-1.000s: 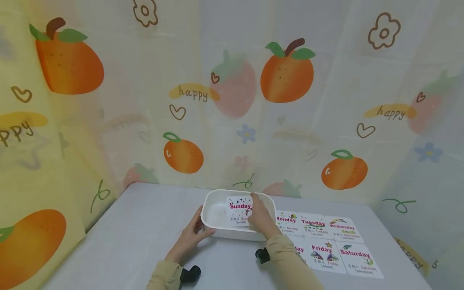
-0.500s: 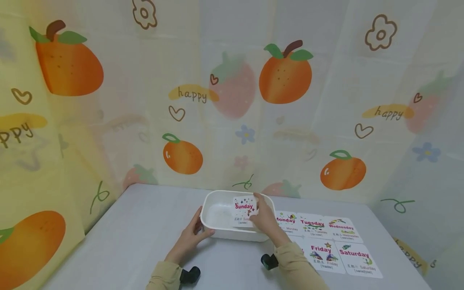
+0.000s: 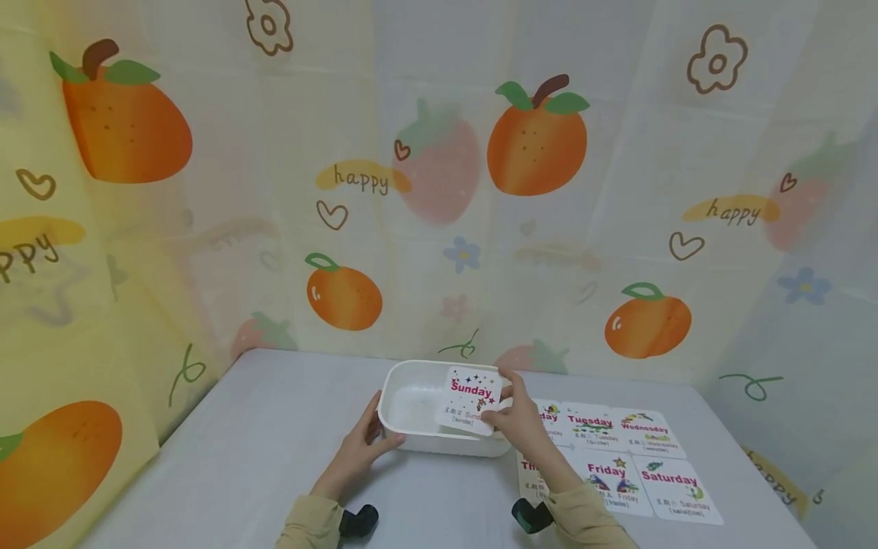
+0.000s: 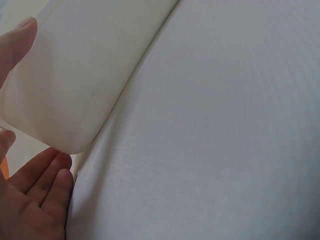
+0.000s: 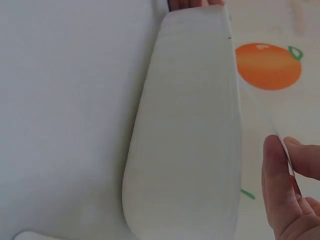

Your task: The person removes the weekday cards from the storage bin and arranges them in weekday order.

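Note:
A white plastic box (image 3: 439, 444) stands on the table, its inside partly covered by a card. My left hand (image 3: 363, 451) holds the box at its left end; in the left wrist view the thumb (image 4: 21, 44) lies against the front wall and the fingers touch near the end corner. Between thumb and fingers my right hand (image 3: 523, 423) pinches the right edge of the Sunday card (image 3: 466, 395). This white card, with red lettering and small stars, is tilted over the right part of the box. Edge-on, the same card (image 5: 267, 117) looks like a thin sheet in the right wrist view.
Right of the box several weekday cards lie in two rows, including Tuesday (image 3: 588, 425), Wednesday (image 3: 648, 433), Friday (image 3: 610, 482) and Saturday (image 3: 675, 489). My right forearm covers part of the lower row. A fruit-patterned curtain (image 3: 425, 297) hangs behind the table (image 3: 226, 457).
My right hand has moved to the right with the Sunday card, which is now more tilted and reaches near the box's right end. The left hand and box stay nearly in place.

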Demonstrator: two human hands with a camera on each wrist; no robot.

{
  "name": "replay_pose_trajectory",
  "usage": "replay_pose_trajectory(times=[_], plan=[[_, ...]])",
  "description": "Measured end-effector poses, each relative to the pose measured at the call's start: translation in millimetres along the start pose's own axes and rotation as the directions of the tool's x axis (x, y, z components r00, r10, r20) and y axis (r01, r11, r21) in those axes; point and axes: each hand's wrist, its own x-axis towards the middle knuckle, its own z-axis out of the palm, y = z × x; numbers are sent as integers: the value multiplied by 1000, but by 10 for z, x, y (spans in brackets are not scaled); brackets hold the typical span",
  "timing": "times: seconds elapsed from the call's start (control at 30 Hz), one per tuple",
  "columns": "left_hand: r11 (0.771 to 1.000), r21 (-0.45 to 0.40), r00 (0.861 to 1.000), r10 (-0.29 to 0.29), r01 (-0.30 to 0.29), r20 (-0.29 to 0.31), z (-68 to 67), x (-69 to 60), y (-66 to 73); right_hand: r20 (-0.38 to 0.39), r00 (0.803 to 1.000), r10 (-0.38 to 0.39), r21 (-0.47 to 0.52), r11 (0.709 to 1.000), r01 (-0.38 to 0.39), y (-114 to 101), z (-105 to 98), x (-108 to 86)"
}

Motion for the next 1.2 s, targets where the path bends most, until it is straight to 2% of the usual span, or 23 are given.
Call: replay_pose_trajectory(times=[0.07,0.2,0.3,0.4,0.53,0.73,0.93,1.2], plan=[[1000,2,1000,1,-1,2,-16,-44,105,11,1000,19,20,1000,-19,1,-40,-48],[1000,7,1000,12,-12,5,-27,-66,158,33,995,92,93,991,-95,42,-121,-139],[1000,3,1000,21,-21,12,-37,-97,192,61,988,141,177,973,-149,82,-179,-207],[1000,-9,1000,15,-15,14,-58,-161,327,84,981,172,247,951,-188,95,-235,-274],[1000,-8,1000,23,-23,4,-42,-119,226,99,975,196,277,936,-217,110,-295,-358],[1000,0,1000,27,-27,6,-12,-20,-1,196,959,206,319,911,-261,184,-382,-498],[999,2,999,32,-32,-1,-15,-6,-34,249,940,232,327,894,-308,272,-432,-599],[999,14,999,34,-34,1,-13,-5,-21,273,923,273,314,881,-354,352,-515,-722]])
